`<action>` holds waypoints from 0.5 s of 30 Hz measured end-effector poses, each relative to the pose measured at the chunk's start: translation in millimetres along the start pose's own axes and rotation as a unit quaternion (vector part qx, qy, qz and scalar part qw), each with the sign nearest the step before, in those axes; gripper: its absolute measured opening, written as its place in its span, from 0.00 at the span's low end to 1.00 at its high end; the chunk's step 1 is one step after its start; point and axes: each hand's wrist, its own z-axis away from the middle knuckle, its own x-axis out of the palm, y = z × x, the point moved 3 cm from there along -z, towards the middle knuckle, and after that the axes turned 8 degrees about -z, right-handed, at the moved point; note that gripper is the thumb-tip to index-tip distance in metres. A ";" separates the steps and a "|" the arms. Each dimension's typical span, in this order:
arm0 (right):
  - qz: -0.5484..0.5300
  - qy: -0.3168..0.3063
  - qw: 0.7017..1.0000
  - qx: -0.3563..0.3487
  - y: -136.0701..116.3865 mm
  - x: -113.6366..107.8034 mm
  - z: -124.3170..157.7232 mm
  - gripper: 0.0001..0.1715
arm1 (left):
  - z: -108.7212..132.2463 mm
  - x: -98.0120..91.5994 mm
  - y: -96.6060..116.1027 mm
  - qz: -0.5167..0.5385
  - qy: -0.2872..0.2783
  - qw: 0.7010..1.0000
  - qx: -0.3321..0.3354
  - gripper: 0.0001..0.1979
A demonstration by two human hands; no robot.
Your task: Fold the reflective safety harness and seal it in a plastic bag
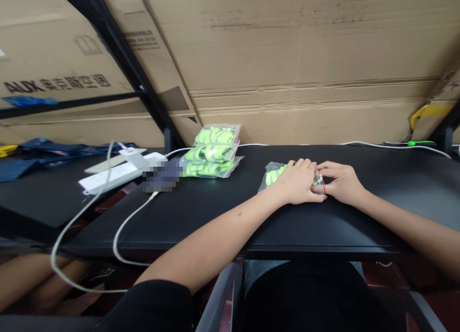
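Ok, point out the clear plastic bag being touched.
The lone clear plastic bag of neon green material, under the left hand; the other clear bags are stacked farther left.

A single camera rides on the person's head over there, aimed forward and down across the tabletop (pixel 194 198), near enough to take in both hands (pixel 300 181), with upright cardboard (pixel 309 49) behind and the lap (pixel 305 298) at the bottom edge.
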 end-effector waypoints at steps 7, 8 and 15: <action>-0.049 -0.150 0.987 -0.005 -1.9 6.2 3.8 0.11 | 0.6 -1.2 2.8 0.004 -0.001 1.000 0.022 0.40; -0.051 -0.164 0.985 -0.008 -1.2 6.0 4.7 0.11 | 0.6 -1.2 2.8 0.003 -0.002 1.000 0.024 0.40; -0.027 -0.103 0.989 -0.101 1.1 -4.0 -0.7 0.08 | 0.4 -10.3 -3.4 0.097 0.036 0.994 0.026 0.37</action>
